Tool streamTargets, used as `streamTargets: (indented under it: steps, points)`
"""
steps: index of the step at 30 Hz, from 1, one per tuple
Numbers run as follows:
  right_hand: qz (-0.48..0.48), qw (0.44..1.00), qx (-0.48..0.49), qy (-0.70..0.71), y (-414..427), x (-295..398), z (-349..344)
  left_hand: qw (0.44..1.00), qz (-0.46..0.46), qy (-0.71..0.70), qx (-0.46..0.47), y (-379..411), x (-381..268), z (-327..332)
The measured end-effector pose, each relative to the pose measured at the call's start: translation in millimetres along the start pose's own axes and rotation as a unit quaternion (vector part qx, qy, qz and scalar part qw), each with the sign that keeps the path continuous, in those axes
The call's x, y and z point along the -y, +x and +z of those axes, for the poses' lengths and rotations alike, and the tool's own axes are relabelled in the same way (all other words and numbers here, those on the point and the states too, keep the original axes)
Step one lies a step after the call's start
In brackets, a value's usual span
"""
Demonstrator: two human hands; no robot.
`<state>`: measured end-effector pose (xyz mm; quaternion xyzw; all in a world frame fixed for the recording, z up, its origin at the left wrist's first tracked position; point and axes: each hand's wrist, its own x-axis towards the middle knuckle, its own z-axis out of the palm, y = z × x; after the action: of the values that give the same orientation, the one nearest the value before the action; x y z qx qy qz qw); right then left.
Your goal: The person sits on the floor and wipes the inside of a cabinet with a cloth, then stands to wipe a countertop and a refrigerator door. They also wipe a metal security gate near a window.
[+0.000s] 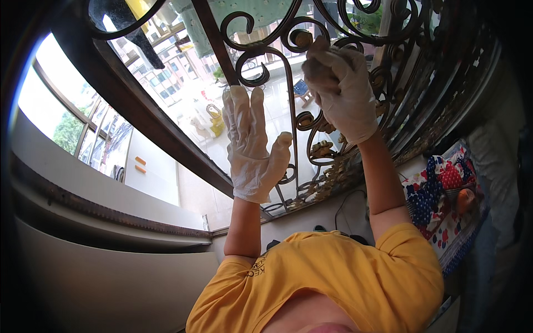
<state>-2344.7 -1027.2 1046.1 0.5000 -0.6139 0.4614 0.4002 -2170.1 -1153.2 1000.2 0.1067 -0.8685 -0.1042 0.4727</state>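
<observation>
My left hand [252, 145], in a thin white glove, is raised flat with its fingers up and its thumb apart; nothing is in it. Its fingertips are at a dark metal upright [214, 39] of a wrought-iron door grille, but whether they touch it I cannot tell. A crumpled brownish cloth [320, 73] is bunched in my right hand [349, 98], which is gloved too. That hand is up against the scrollwork [306, 37], near a gold-coloured rosette, and covers part of the ironwork. Gold leaf ornaments [322, 150] decorate the grille lower down.
A dark door-frame edge [158, 125] runs diagonally at left, beside a pale wall panel [104, 274]. Beyond the grille are a tiled balcony floor, a small folding stool [302, 89] and hanging laundry [233, 21]. Patterned fabric [441, 200] lies at right; a cable [343, 204] trails on the floor.
</observation>
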Motion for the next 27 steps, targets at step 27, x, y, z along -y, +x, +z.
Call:
streamTargets:
  steps: [27]
  points:
    - [0.079, 0.995, 0.036, -0.047, -70, -27, -10, 0.997, 0.045, -0.066, -0.001, -21, -6, 26]
